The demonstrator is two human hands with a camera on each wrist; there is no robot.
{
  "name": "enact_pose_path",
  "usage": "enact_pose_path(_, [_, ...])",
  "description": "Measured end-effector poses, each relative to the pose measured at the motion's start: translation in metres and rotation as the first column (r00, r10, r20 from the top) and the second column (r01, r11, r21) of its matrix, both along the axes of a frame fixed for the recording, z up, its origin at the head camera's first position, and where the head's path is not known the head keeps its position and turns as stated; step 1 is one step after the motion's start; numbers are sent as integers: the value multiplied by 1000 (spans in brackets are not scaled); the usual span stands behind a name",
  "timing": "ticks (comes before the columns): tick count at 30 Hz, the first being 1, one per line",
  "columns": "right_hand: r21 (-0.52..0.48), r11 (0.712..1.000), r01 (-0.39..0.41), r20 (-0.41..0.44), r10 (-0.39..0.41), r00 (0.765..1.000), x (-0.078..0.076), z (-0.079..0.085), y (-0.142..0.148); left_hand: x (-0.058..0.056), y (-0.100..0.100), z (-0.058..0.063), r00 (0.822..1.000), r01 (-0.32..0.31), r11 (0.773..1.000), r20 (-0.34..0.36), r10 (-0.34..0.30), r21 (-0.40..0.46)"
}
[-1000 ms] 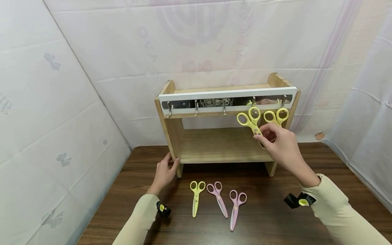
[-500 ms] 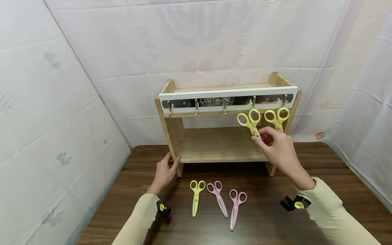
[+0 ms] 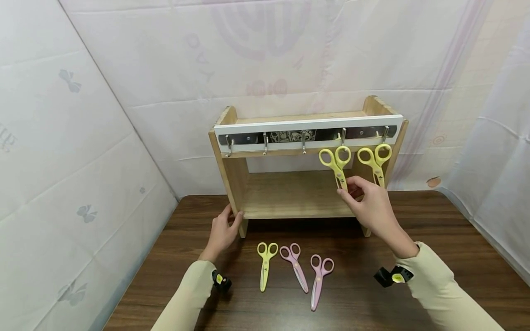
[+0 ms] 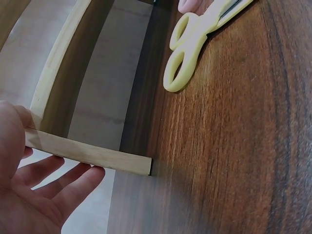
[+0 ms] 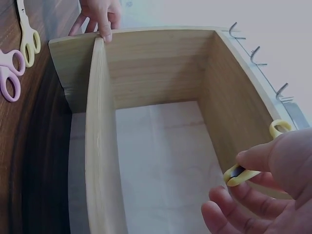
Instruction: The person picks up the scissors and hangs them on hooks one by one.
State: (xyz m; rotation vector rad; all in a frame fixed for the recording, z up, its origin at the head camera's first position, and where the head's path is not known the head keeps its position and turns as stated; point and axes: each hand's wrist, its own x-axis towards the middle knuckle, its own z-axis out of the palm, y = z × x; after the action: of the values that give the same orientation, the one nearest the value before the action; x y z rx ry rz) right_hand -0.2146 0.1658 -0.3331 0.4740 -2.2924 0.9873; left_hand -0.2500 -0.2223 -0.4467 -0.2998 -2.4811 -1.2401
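Note:
My right hand (image 3: 372, 204) pinches the blades of a pair of yellow scissors (image 3: 338, 168), handles upward, just below the fourth hook (image 3: 343, 136) from the left. Whether a handle loop is round that hook I cannot tell. A second pair of yellow scissors (image 3: 375, 161) hangs at the rightmost hook (image 3: 385, 133), its tips hidden by my right hand. My left hand (image 3: 221, 233) grips the left side panel of the wooden shelf (image 3: 298, 195), thumb at the front edge; the left wrist view shows its fingers (image 4: 78, 187) on the outer side.
On the brown table (image 3: 174, 276) before the shelf lie yellow scissors (image 3: 265, 266) and two pink pairs, one pink pair (image 3: 295, 267) in the middle and another pink pair (image 3: 318, 281) at right. Three more hooks line the rail's left part. White sheeting (image 3: 165, 55) stands behind.
My right hand has shifted slightly left and down, turning the held scissors more upright and uncovering more of the hanging pair. My left hand stays on the side panel.

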Motion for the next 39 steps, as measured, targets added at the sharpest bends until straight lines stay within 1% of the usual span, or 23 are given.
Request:
enact_pose_path(6, [-1, 1000, 4, -6, -4, 1000, -6, -3, -2, -1, 0, -1, 1000, 1, 1000, -10, -1, 1])
enact_pose_path(12, [13, 1000, 20, 5, -20, 1000, -9, -5, -2, -1, 0, -2, 1000, 9, 1000, -5, -9, -4])
enact_pose_path(18, [26, 999, 30, 12, -30, 999, -9, -5, 0, 0, 1, -1, 1000, 3, 1000, -3, -3, -6])
enact_pose_path(33, [33, 999, 25, 17, -25, 1000, -9, -5, 1, 0, 0, -1, 1000, 17, 1000, -1, -17, 9])
enact_pose_path(39, [64, 998, 17, 51, -20, 999, -9, -9, 4, 1, 0, 0, 1000, 14, 1000, -5, -14, 4])
